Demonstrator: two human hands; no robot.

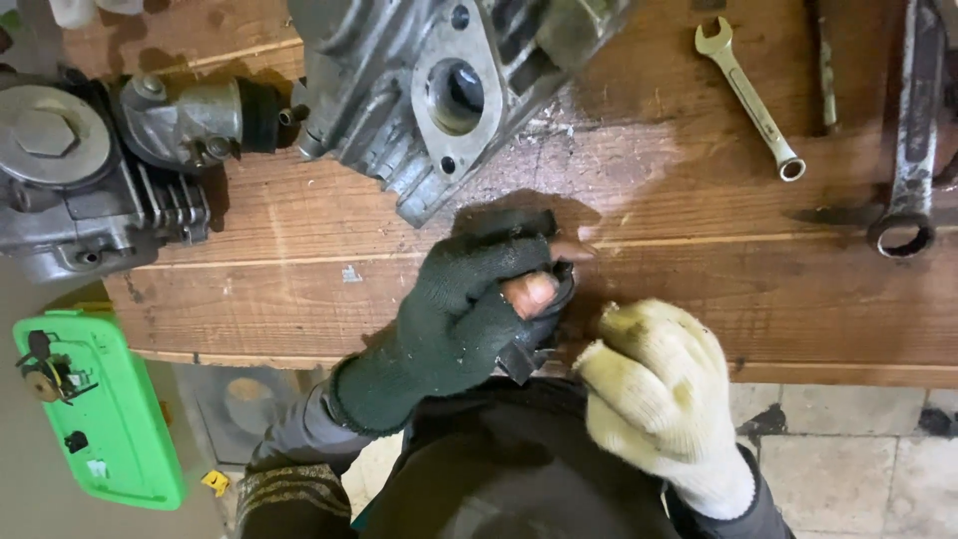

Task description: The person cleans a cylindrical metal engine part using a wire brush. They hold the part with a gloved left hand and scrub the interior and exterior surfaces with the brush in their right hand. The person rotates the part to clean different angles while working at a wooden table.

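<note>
Black and small, the dark plastic-looking part [534,344] sits pinched in the left hand [464,314], whose dark green fingerless knit glove leaves the fingertips [529,294] bare. It hangs right at the wooden tabletop [699,250] edge, so a loose pinch could drop it to the tiled floor [848,459]. At its 3 o'clock, the right hand [659,394] in a cream knit glove is curled narrow; whether it holds anything, I cannot tell. A grey cast-metal engine head [439,90] lies at 12 o'clock.
</note>
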